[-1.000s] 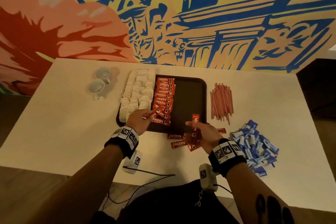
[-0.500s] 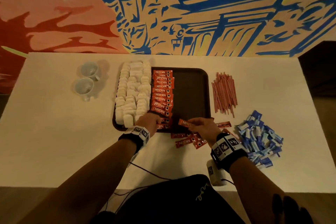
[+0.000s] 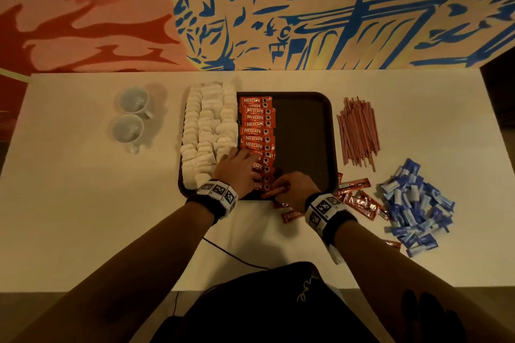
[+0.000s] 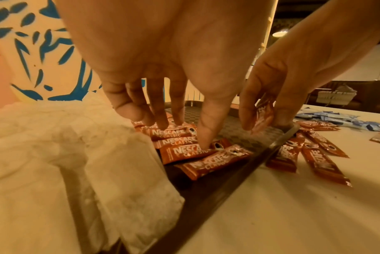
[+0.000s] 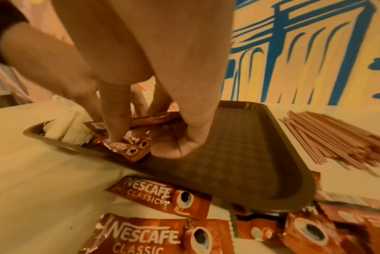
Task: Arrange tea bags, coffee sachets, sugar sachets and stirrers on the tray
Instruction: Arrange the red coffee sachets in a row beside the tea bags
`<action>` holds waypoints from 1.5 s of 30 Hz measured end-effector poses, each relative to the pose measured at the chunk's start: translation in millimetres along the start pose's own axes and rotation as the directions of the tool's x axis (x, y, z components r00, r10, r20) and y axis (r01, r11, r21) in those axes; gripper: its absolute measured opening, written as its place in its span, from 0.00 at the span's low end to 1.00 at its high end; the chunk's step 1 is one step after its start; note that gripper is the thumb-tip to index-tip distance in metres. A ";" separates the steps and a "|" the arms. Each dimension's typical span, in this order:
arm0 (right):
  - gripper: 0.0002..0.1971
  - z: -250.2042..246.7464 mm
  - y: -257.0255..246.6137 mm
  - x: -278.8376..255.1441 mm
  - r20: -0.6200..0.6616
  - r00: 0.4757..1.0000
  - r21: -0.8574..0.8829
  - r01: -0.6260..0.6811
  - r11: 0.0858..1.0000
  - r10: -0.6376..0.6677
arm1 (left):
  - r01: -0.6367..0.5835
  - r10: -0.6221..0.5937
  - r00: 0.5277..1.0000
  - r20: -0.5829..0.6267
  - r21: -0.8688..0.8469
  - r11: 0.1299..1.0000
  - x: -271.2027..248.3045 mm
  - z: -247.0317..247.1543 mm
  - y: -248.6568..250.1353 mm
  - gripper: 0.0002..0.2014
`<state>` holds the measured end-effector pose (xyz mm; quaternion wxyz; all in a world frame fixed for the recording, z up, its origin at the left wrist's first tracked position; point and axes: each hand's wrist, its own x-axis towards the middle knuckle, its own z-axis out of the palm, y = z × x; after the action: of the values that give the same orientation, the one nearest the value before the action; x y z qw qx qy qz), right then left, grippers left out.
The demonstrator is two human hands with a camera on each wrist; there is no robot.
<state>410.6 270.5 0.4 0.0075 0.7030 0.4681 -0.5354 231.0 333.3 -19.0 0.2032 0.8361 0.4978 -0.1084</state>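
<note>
- Two of the four kinds are on the dark brown plastic tray (image 3: 303,125) in the head view: white paper tea bags (image 3: 207,131) fill its left side, and a column of red Nescafé coffee sachets (image 3: 257,131) runs down beside them. The right half of the tray is bare.
- Same view, what's left: a few loose red coffee sachets (image 3: 359,200) lie on the white table (image 3: 69,203) by the tray's near right corner, the bundle of thin pink stirrers (image 3: 358,131) sits right of the tray, and the heap of blue sugar sachets (image 3: 415,203) is off it too. By my reckoning, roughly halfway.
- Two white cups (image 3: 131,117) stand well to the left.
- Left wrist view now: the left hand (image 4: 162,68) reaches down with straight, spread fingers (image 4: 206,135), tips pressing on the near end of the coffee column, steadying it, gripping nothing. The tea bags bulk up on the left here.
- Also there: the right hand (image 4: 282,77) comes in pinching one more red sachet (image 4: 264,115) over the tray's near edge.
- Right wrist view: the right hand's fingers (image 5: 115,120) and thumb are closed on that sachet, held flat just above the last ones laid; the stirrers lie on the table beyond, untouched.
</note>
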 end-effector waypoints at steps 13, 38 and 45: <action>0.16 28.2 -22.0 14.8 -0.039 0.999 -0.067 0.021 0.998 -0.024 | -0.024 0.056 0.987 0.148 -0.208 0.978 -19.3 10.0 -3.1 0.16; 0.12 10.8 -7.5 19.8 -0.116 0.993 -0.075 -0.029 0.997 0.020 | -0.059 0.056 0.998 0.029 0.092 0.994 -9.2 2.5 -11.9 0.17; 0.08 1.2 -10.2 25.3 -0.125 0.991 -0.048 -0.058 0.997 0.052 | -0.047 0.045 0.998 0.033 0.066 0.997 -2.1 0.3 -11.8 0.16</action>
<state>402.7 292.0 -14.3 0.0117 0.7469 0.4618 -0.4782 219.7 336.5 -21.2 0.1853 0.8520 0.4711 -0.1336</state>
